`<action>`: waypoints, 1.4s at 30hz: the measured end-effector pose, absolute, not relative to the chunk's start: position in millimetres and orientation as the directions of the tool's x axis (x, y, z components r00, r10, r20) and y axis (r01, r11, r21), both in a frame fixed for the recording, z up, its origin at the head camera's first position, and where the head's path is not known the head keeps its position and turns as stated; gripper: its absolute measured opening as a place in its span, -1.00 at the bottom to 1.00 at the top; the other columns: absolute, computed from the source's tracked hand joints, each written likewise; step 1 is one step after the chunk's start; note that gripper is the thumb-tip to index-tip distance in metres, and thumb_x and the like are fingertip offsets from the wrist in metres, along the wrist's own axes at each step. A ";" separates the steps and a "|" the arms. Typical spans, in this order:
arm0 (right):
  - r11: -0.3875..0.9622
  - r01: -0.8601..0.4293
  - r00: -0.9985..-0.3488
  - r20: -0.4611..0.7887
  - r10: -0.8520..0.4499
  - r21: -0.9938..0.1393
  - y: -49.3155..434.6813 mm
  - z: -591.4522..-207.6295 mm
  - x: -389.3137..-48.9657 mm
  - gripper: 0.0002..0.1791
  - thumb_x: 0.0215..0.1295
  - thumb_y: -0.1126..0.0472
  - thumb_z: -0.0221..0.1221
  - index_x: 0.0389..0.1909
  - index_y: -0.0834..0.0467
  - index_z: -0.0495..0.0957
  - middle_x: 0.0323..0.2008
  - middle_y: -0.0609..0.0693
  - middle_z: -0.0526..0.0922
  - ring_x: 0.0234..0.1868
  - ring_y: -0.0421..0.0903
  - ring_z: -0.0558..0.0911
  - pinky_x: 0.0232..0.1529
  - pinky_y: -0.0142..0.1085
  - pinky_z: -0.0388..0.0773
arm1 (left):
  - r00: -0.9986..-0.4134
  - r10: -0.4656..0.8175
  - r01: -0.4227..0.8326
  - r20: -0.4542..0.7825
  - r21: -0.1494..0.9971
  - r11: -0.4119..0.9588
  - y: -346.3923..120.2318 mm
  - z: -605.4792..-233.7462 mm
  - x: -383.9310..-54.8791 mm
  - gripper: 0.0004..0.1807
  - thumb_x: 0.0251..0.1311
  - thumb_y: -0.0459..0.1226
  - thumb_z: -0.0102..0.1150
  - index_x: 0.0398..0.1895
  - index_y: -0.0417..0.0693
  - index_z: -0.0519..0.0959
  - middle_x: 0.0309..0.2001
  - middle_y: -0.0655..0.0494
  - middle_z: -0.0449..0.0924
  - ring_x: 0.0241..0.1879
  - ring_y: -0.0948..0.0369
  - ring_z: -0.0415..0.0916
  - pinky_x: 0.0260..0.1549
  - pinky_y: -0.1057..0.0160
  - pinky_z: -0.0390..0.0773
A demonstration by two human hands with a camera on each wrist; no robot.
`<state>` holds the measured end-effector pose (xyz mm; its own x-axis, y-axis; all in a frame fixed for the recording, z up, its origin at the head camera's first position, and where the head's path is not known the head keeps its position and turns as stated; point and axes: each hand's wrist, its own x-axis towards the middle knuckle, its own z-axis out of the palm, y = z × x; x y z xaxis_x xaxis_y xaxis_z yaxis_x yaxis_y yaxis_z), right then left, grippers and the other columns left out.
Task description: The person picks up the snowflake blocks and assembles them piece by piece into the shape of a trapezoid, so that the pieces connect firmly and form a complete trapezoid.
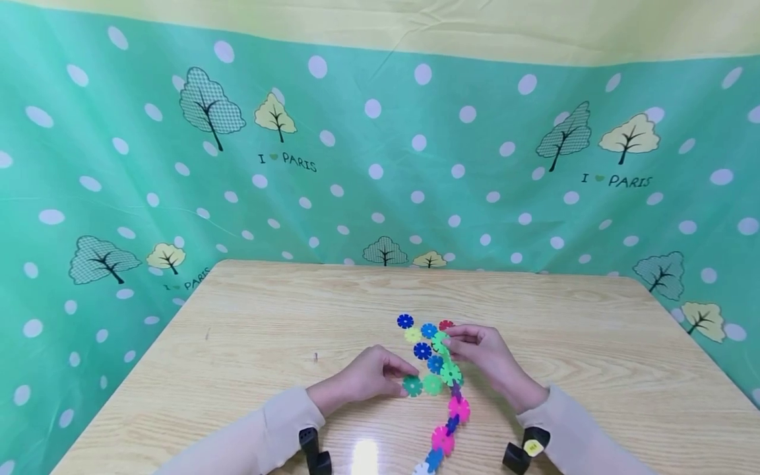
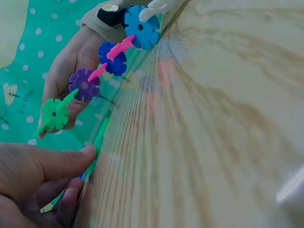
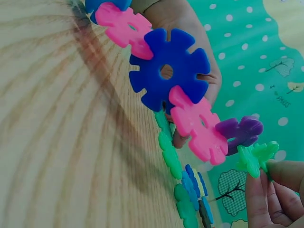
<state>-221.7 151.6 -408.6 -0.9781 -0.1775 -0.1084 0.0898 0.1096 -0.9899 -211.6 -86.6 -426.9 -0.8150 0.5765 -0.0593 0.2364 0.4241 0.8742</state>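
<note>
My right hand (image 1: 483, 349) pinches a light green notched plastic disc (image 3: 256, 156) at the upper end of a chain of interlocked discs. From there the chain runs toward me through another light green, a purple (image 2: 84, 85), a pink (image 1: 459, 410), a dark blue (image 3: 168, 71), a second pink (image 1: 442, 441), a blue (image 2: 141, 28) and a white disc (image 1: 423, 468). Close to the table, my left hand (image 1: 377, 375) pinches a dark green disc (image 1: 412, 386) between thumb and fingers. Beside it lies a loose light green disc (image 1: 433, 384).
Loose discs lie between and beyond my hands: dark blue (image 1: 405, 321), yellow (image 1: 412, 335), blue (image 1: 429, 330), red (image 1: 446, 326) and others. They rest on a wooden table (image 1: 267, 316). A patterned green cloth (image 1: 380, 145) hangs behind its far edge.
</note>
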 end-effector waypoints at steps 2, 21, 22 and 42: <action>0.107 0.093 -0.978 -0.110 -0.175 -0.990 151.7 -408.5 -221.6 -0.65 0.18 0.35 0.23 -0.05 0.46 0.51 -0.35 0.00 0.66 -0.37 -0.17 0.64 -0.24 -0.32 0.64 | -0.817 0.575 0.253 -0.050 0.865 0.434 -86.0 -427.4 -212.4 -0.67 -0.07 -0.41 0.40 -0.16 -0.02 0.70 -0.16 0.18 0.69 -0.17 0.38 0.57 -0.18 0.46 0.53; 0.005 0.112 -0.983 -0.112 -0.148 -0.994 152.2 -406.3 -215.2 -0.71 0.17 0.40 0.21 -0.09 0.45 0.50 -0.39 -0.01 0.65 -0.38 -0.17 0.66 -0.19 -0.25 0.65 | -0.813 0.579 0.195 -0.055 0.912 0.361 -101.0 -426.4 -216.9 -0.79 -0.04 -0.44 0.36 -0.29 -0.07 0.68 -0.38 0.15 0.64 -0.39 0.26 0.52 -0.39 0.40 0.56; 0.000 0.113 -0.983 -0.112 -0.148 -0.994 152.3 -406.0 -214.5 -0.72 0.17 0.41 0.21 -0.10 0.44 0.50 -0.39 -0.01 0.64 -0.38 -0.16 0.66 -0.18 -0.24 0.65 | -0.820 0.570 0.187 -0.057 0.913 0.361 -102.1 -425.7 -217.2 -0.82 -0.02 -0.42 0.35 -0.31 -0.07 0.68 -0.40 0.16 0.64 -0.40 0.26 0.52 -0.40 0.40 0.55; -0.044 -0.017 -0.984 0.024 -0.175 -0.999 147.2 -408.9 -199.4 -0.63 0.14 0.35 0.27 -0.08 0.45 0.44 -0.36 0.04 0.62 -0.29 -0.02 0.68 -0.12 -0.16 0.62 | -0.906 0.407 -0.082 -0.115 0.992 0.099 -88.9 -396.8 -209.6 -0.70 0.16 -0.40 0.20 -0.05 -0.39 0.56 -0.34 0.04 0.67 -0.38 0.29 0.60 -0.22 0.19 0.65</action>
